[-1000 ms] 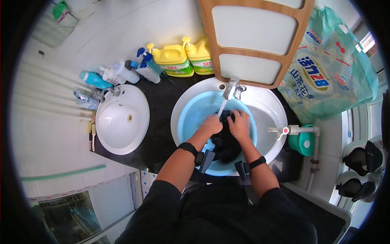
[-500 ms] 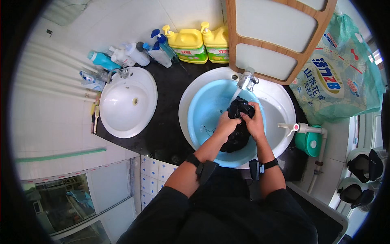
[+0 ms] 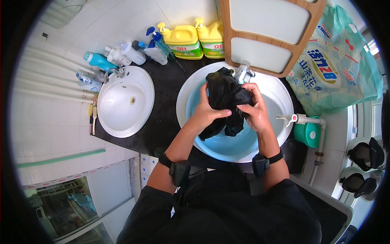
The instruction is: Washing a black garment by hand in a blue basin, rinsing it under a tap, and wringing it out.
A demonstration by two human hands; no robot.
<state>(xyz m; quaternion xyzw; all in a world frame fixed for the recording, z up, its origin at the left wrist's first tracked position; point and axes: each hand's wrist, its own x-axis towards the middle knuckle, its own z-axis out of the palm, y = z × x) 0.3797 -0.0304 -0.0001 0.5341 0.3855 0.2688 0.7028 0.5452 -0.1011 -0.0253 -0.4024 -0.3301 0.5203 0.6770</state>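
Note:
A wet black cloth, too bunched up to tell its kind, hangs between my two hands above the blue basin. My left hand grips its left side, thumb lying across the front. On the right side my right hand holds it, thumb pressed on the near face and fingers behind. The basin sits in the white sink and has water in it. Just beyond the cloth is the metal faucet; its spout end and any stream are hidden.
Yellow pump jugs and several bottles line the wall. To the left is a smaller white sink in the dark countertop. A wood-framed panel leans behind the faucet. At right are a plastic bag and a white tap.
Both hands have lifted the black cloth up out of the basin and moved farther apart. The cloth now spreads wider and covers the spout, where running water showed before.

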